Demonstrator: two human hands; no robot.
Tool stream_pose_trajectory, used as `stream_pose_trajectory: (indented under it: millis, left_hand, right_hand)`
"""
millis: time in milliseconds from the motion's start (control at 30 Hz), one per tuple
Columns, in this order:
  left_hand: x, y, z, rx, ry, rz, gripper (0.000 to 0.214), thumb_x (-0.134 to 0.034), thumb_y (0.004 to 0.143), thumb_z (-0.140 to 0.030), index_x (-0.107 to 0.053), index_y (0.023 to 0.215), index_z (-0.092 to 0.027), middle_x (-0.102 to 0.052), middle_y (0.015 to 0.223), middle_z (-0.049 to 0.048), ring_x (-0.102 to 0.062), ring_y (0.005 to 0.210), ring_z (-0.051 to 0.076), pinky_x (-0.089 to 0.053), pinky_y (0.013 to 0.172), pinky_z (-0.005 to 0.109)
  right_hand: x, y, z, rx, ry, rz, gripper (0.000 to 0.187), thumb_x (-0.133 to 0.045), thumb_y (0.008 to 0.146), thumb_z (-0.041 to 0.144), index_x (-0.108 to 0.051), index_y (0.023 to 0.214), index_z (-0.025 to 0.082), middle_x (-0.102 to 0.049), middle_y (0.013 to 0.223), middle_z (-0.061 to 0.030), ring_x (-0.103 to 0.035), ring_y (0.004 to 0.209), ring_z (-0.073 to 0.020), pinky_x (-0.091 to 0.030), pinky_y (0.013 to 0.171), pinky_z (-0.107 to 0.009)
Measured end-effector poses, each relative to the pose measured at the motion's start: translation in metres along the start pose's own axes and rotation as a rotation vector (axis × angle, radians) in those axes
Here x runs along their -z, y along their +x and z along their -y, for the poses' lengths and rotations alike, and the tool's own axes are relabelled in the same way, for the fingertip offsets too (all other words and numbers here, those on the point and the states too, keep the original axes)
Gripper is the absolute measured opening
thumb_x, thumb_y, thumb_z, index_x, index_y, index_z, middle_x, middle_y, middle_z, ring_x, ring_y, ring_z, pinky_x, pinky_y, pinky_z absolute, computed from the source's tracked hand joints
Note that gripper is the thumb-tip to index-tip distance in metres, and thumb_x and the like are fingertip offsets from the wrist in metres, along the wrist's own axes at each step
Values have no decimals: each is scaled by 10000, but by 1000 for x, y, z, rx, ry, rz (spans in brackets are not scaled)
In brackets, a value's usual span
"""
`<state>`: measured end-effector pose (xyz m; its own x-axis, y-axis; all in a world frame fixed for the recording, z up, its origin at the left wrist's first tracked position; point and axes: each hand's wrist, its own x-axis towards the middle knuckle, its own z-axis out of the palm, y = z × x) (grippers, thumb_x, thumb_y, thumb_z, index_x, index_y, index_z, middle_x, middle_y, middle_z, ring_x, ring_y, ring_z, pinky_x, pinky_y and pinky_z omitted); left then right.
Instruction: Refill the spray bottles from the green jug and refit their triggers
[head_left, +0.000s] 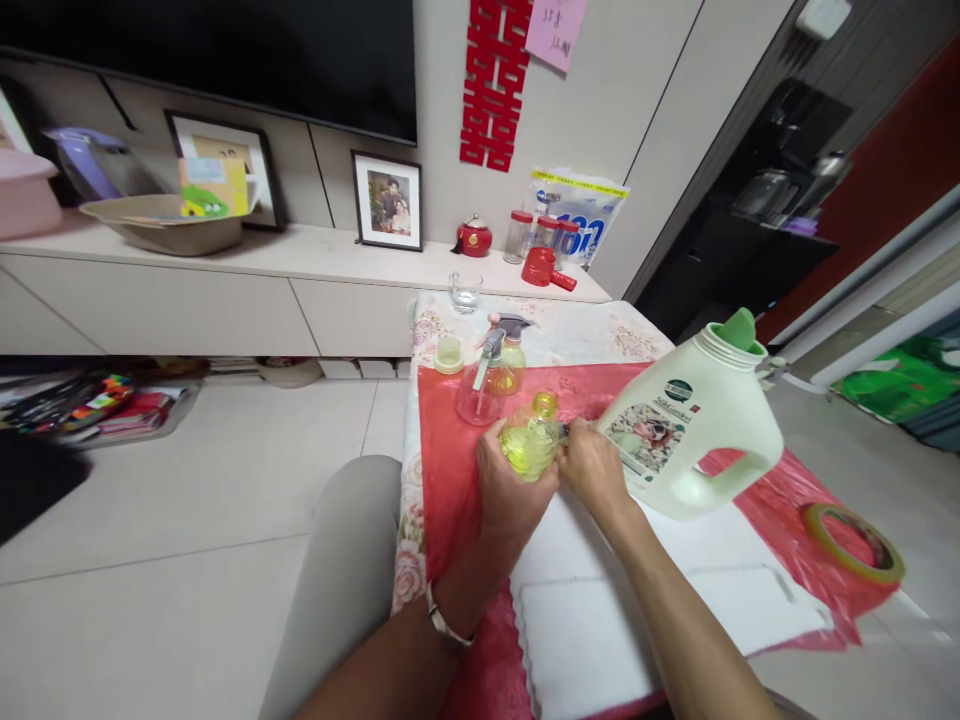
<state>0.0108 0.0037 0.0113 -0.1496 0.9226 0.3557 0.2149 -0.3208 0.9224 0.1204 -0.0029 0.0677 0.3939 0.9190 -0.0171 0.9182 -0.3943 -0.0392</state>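
My left hand is closed around a clear yellow bottle, whose open neck points up. Just to its right, my right hand has its fingers pressed together beside the bottle. A small dark piece shows at those fingertips, too little of it to name. Behind the bottle stand a pink spray bottle and a yellow spray bottle, both with grey spray heads. A large pale green detergent jug stands uncapped to the right of my right hand, a green spout in its mouth. A pale cap sits at the left.
Red plastic sheet covers much of the table, with white towel-like sheets on it. A tape roll lies at the right edge. A glass cup stands at the back, before a low cabinet with jars and frames.
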Motion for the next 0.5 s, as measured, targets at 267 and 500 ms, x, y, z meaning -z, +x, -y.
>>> stream_pose_trajectory:
  millis: [267,500]
  left_hand:
    - [4,-4,-9,86,-12,85,722,-757,595,-119,-435,1234,-217,-606,1168,100,-623,1130,308,-547,952,480]
    - [2,-16,-12,118,-22,309,729,-736,589,-97,-436,1243,-216,-589,1208,113,-590,1163,317,-519,993,498]
  right_hand:
    - [47,-26,-34,-54,504,-468,476,-557,864,526,-633,1148,152,-681,948,-73,-598,732,-186,-452,720,-334]
    - [94,-47,-34,118,1231,-914,265,-746,759,352,-644,932,179,-615,840,-6,-573,707,-142,-489,649,-318]
